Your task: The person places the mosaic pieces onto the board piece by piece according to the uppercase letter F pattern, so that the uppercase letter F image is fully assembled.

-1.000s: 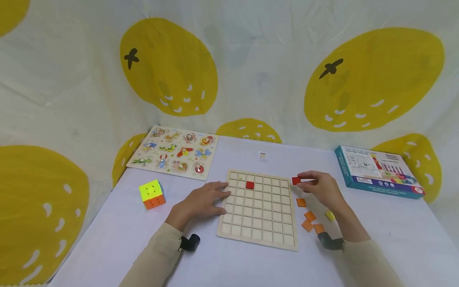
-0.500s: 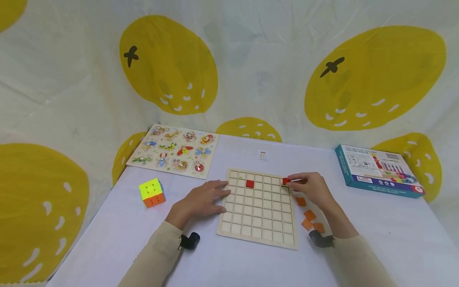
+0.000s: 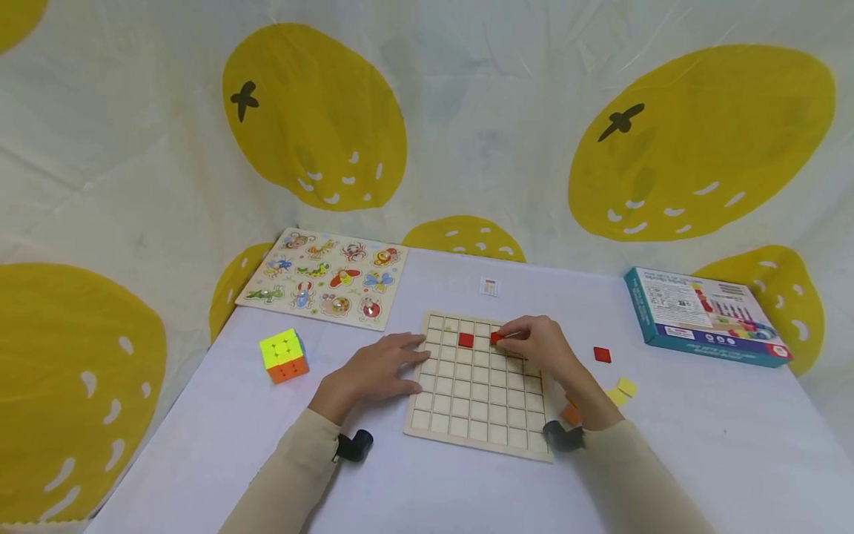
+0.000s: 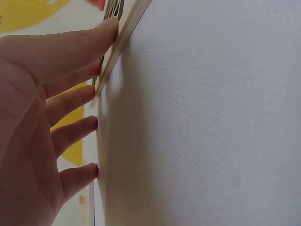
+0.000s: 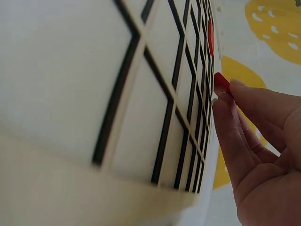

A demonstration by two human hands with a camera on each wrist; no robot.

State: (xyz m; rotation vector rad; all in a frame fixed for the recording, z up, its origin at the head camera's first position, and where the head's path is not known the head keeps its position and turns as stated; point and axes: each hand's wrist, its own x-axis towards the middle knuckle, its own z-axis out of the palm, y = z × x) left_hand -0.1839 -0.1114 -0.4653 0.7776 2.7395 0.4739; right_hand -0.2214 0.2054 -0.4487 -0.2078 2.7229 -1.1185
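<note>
A square wooden grid board (image 3: 477, 400) lies on the white table. One red tile (image 3: 465, 340) sits in a cell of its second row, left of the middle. My right hand (image 3: 539, 345) reaches over the upper right part of the board and pinches another red tile (image 3: 497, 338) between thumb and fingers; the right wrist view has this held tile (image 5: 221, 83) close to the grid. My left hand (image 3: 373, 371) lies at the board's left edge, fingers spread and fairly straight, fingertips at the rim. In the left wrist view, its thumb (image 4: 84, 44) overlaps the board's edge.
Right of the board lie a loose red tile (image 3: 602, 354), yellow tiles (image 3: 626, 386) and orange tiles (image 3: 571, 414) partly behind the right arm. A puzzle cube (image 3: 284, 356), an insect puzzle board (image 3: 327, 278), a small printed card (image 3: 490, 287) and a toy box (image 3: 709, 317) stand around.
My right hand has carried the red tile leftward from beside the board to over its upper part. A loose red tile and yellow tiles behind the arm now show. The left hand stays put.
</note>
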